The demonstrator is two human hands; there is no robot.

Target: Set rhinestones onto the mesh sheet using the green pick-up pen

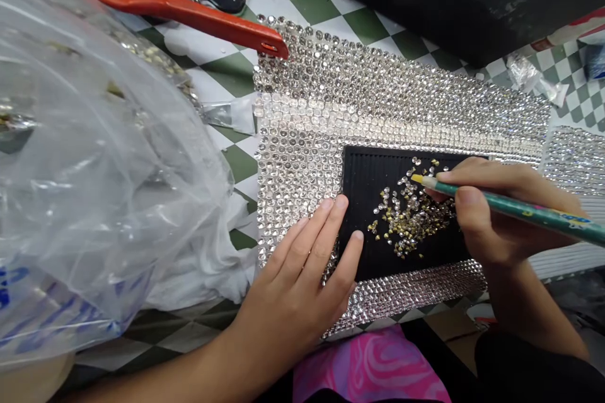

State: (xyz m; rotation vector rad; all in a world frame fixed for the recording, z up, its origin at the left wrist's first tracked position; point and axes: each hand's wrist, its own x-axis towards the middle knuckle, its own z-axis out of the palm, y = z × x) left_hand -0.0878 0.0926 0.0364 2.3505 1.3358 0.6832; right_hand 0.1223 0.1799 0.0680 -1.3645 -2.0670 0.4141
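Note:
In my right hand is a green pencil, pinched between thumb and fingers. Its yellow tip points left and down at a pile of small rhinestones, some clear side up and some gold side up. They lie scattered on a black ridged tray. Flat on the left edge of that tray rests my left hand, fingers stretched out, the fingertips at the rim. Beneath the tray spreads a sheet of rhinestone mesh, set in close rows.
A large clear plastic bag bulges on the left. An orange-handled tool reaches over the mesh's upper left corner. At the top right stands a black object. A small crumpled plastic packet lies on the green-and-white checked cloth.

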